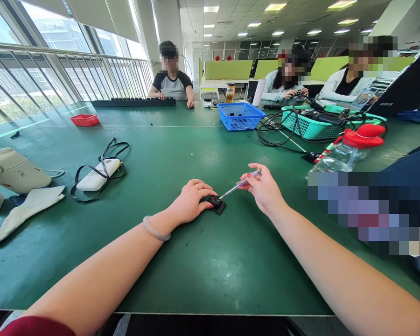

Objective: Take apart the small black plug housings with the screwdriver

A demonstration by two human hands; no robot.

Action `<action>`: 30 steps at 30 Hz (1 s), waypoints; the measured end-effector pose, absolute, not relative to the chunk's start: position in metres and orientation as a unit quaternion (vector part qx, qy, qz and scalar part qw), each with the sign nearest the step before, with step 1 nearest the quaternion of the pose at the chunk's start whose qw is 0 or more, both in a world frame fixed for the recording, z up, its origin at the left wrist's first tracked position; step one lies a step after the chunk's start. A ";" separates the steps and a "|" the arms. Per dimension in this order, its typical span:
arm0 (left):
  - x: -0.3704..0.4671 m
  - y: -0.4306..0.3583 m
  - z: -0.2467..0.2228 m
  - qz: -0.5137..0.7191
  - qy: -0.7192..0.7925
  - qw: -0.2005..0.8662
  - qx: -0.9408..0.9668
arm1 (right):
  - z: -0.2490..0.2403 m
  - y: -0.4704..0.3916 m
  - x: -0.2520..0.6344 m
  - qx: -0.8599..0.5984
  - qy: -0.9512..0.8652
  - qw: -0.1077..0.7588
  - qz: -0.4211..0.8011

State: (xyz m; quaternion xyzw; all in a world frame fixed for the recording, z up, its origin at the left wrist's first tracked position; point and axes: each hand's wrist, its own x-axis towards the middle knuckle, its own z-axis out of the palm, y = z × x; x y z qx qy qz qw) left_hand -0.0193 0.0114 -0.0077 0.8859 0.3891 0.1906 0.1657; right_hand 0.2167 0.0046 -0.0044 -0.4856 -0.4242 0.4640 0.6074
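Observation:
A small black plastic part [218, 204] lies on the green tabletop [210, 261] in front of me. My left hand [193, 199], with a pale bangle at the wrist, pinches its left side between thumb and fingers and steadies it on the table. In my right hand [264, 189] is a slim screwdriver [235, 187] with a clear handle, gripped between thumb and fingers. Its shaft slants down to the left, and the tip meets the top of the black part. What exactly the tip touches is too small to make out.
A blue basket [241, 122] and a teal basket [310, 131] with black cables stand farther back. To the right is a red-lidded clear bottle [339, 156]. A white device with a black strap [100, 175] and a red tray [85, 120] lie left. Several people sit across the table.

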 end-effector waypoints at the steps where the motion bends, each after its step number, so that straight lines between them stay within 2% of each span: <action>1: -0.019 0.011 -0.007 0.188 0.391 0.167 0.885 | -0.006 0.007 0.218 -0.494 -0.397 0.603 0.484; 7: -0.019 0.010 -0.006 0.184 0.396 0.170 0.883 | -0.008 0.007 0.217 -0.508 -0.342 0.596 0.519; 18: -0.019 0.011 -0.007 0.184 0.390 0.172 0.886 | -0.002 0.000 0.216 -0.451 -0.467 0.619 0.441; 30: -0.020 0.012 -0.008 0.186 0.388 0.171 0.887 | -0.009 0.004 0.215 -0.490 -0.432 0.588 0.477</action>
